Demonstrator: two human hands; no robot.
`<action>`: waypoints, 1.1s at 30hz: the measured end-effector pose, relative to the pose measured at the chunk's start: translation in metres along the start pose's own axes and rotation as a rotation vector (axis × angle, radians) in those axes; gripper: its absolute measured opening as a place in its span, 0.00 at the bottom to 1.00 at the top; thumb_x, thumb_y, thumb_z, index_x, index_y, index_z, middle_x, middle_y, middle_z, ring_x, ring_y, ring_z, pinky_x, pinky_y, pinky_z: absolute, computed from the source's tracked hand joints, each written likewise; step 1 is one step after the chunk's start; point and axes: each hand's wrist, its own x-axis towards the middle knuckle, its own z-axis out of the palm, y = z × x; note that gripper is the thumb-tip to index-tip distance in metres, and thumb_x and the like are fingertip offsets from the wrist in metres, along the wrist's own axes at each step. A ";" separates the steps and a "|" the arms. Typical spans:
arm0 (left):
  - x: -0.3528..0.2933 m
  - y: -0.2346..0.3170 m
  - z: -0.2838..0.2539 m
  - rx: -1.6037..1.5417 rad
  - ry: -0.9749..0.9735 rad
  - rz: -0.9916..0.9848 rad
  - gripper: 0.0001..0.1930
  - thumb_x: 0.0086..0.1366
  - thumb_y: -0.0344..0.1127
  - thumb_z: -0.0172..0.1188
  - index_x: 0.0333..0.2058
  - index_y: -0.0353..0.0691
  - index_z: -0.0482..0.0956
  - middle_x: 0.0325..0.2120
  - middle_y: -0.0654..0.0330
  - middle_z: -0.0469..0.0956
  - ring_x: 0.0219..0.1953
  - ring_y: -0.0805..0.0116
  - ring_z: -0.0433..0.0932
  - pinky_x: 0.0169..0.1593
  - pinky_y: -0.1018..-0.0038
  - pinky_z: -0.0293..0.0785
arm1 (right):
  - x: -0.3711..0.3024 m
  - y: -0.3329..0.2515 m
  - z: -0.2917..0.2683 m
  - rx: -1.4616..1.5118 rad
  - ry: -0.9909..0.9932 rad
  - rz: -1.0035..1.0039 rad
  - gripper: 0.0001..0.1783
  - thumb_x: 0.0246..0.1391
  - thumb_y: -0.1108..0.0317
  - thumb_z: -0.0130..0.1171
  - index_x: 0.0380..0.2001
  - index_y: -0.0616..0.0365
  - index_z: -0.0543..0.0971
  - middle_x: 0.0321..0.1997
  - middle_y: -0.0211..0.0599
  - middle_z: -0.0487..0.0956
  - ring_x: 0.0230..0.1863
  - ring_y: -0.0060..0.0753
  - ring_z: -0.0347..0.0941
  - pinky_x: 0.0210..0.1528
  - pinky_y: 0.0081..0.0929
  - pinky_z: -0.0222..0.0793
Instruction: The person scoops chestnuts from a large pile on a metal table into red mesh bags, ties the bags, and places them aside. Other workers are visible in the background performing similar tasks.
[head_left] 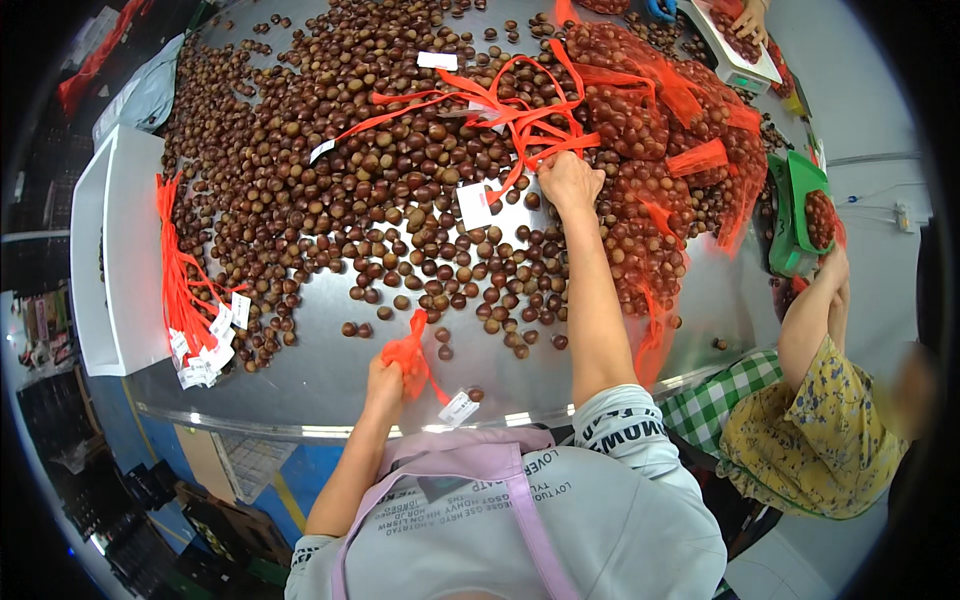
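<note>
At lower centre of the frame, the left hand point(385, 375) is clamped on an empty orange mesh bag point(408, 352) with a white tag point(459, 407), above the steel surface point(320, 370). Right of centre, the right hand point(568, 180) is closed on orange drawstrings point(510, 110) among loose chestnuts point(400, 190). Filled mesh bags point(650, 120) lie at upper right.

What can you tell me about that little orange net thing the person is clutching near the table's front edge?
The orange mesh bag is an empty net of thin, plastic-looking mesh, bunched into a crumpled wad in the person's left hand. It sits over bare metal table near the front edge, just short of the chestnuts. An orange drawstring trails from it toward the person and ends in a small white tag lying on the metal. Whether the wad itself touches the table cannot be told.
</note>
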 end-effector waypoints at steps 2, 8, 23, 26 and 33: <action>-0.001 -0.001 -0.002 -0.008 -0.021 -0.011 0.09 0.56 0.23 0.40 0.24 0.37 0.71 0.14 0.67 0.66 0.11 0.81 0.58 0.13 0.82 0.49 | 0.000 0.001 -0.008 0.109 -0.078 0.057 0.11 0.38 0.58 0.57 0.22 0.53 0.79 0.26 0.42 0.78 0.33 0.40 0.74 0.37 0.33 0.63; 0.000 -0.007 -0.006 -0.001 0.014 0.015 0.09 0.55 0.23 0.41 0.26 0.36 0.72 0.16 0.67 0.67 0.13 0.82 0.59 0.15 0.84 0.51 | -0.009 0.033 -0.036 0.730 -0.204 0.039 0.08 0.35 0.67 0.59 0.18 0.61 0.74 0.20 0.31 0.75 0.21 0.17 0.66 0.26 0.16 0.62; -0.014 0.011 0.038 0.063 -0.051 0.391 0.08 0.55 0.24 0.39 0.30 0.42 0.67 0.16 0.68 0.66 0.14 0.83 0.61 0.16 0.85 0.54 | -0.217 -0.058 -0.030 0.900 -0.437 -0.697 0.21 0.43 0.58 0.58 0.37 0.61 0.70 0.28 0.38 0.71 0.30 0.36 0.68 0.34 0.25 0.65; -0.020 0.004 0.025 0.087 -0.060 0.345 0.06 0.61 0.30 0.39 0.32 0.43 0.66 0.16 0.69 0.65 0.11 0.85 0.56 0.12 0.86 0.47 | -0.227 -0.054 -0.007 1.200 -0.472 -0.325 0.12 0.54 0.60 0.48 0.30 0.60 0.69 0.24 0.34 0.69 0.24 0.29 0.67 0.29 0.22 0.64; -0.024 0.027 0.012 -0.432 0.137 0.071 0.11 0.63 0.38 0.43 0.22 0.43 0.65 0.11 0.70 0.61 0.12 0.80 0.56 0.16 0.82 0.54 | -0.237 -0.056 -0.033 1.670 -1.194 0.086 0.13 0.55 0.56 0.47 0.24 0.53 0.64 0.12 0.19 0.59 0.12 0.11 0.50 0.15 0.13 0.47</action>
